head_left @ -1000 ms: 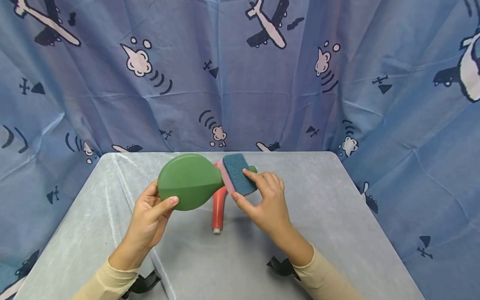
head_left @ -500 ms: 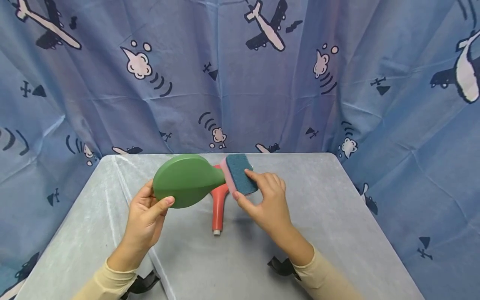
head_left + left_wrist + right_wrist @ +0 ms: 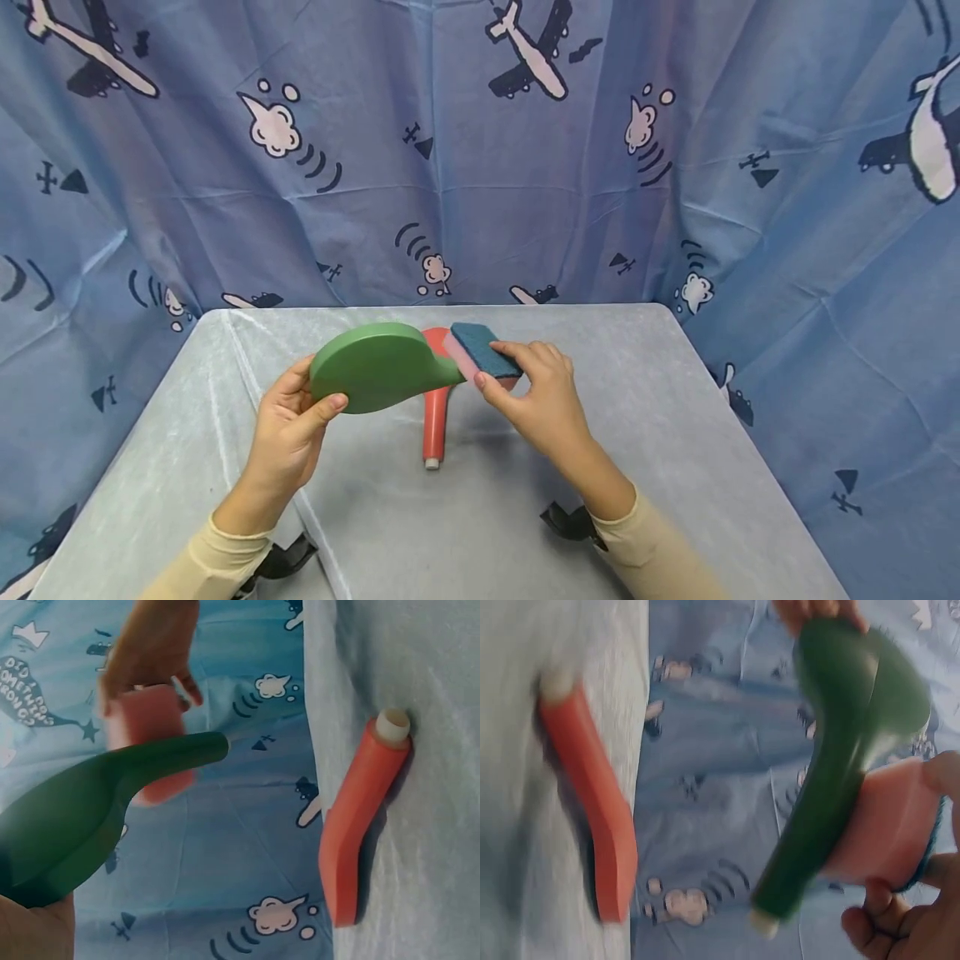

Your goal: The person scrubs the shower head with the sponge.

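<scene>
My left hand (image 3: 288, 429) grips the round head of a green paddle (image 3: 378, 367) between thumb and fingers, holding it over the table. The paddle's handle points right, toward my right hand (image 3: 536, 400). That hand pinches a sponge (image 3: 483, 350) with a pink foam side and a dark blue-green scouring side. In the right wrist view the pink foam (image 3: 881, 829) lies against the paddle's handle (image 3: 802, 825). A similar red paddle (image 3: 433, 425) rests on the table behind the green one, its head partly hidden and its handle end pale.
A pale grey cloth covers the table (image 3: 637, 400), with a raised seam along its left part. Behind and beside it hangs a blue curtain (image 3: 480, 167) printed with airplanes. Black straps (image 3: 570, 523) hang at the wrists.
The green paddle has tilted flatter, its face now seen more edge-on. The sponge has tipped and lowered slightly, after a small shift right along the handle with my right hand.
</scene>
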